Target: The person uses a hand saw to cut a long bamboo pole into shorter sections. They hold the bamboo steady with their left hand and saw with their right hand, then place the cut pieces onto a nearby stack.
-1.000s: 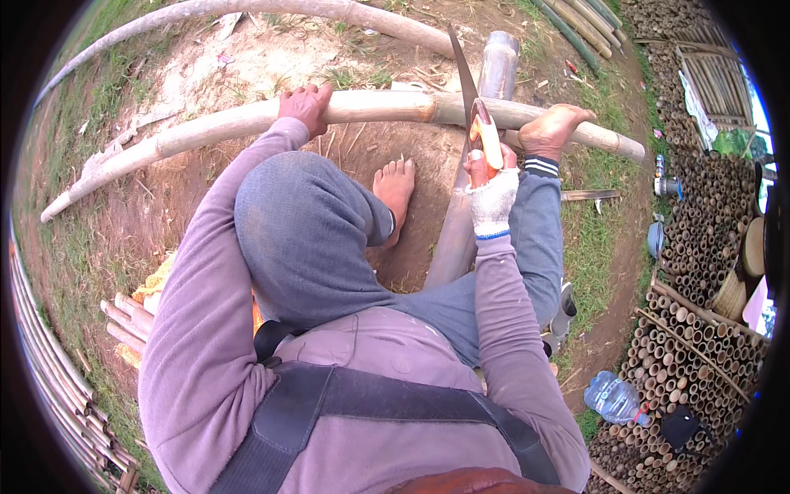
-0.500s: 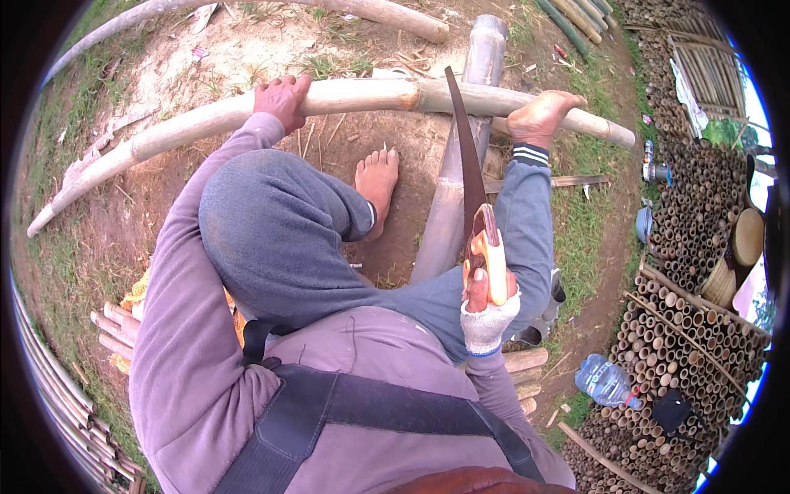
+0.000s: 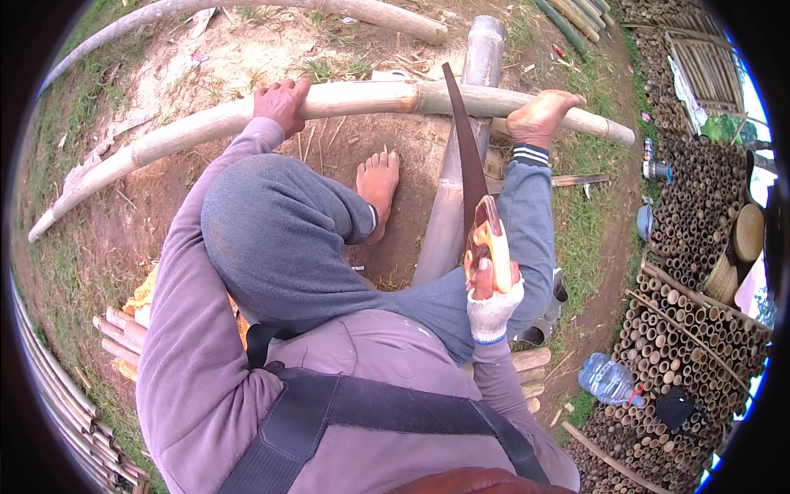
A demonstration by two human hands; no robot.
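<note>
While the pale bamboo pole (image 3: 362, 97) is gripped from above by the left hand (image 3: 282, 105), the handsaw (image 3: 471, 156) is held in the right hand (image 3: 494, 300), above the right thigh. The left hand's fingers are curled over the pole, left of its middle; the right hand, partly covered by a white knitted glove, is closed round the saw's handle.

A long, dark brown blade, narrowed toward its tip, is joined to a yellow-orange handle marked with brown. The saw's long axis is aligned near to far, leaned slightly left, with its tip pointed far. The pole is overlapped by the blade, but whether it is touched cannot be told.

The pole is coloured creamy beige, turned greyer right of a brownish joint. Its long axis is stretched left to right, the left end placed nearer. It is laid across a thick grey bamboo log (image 3: 484, 49) and pressed by the right foot (image 3: 539, 119).
</note>
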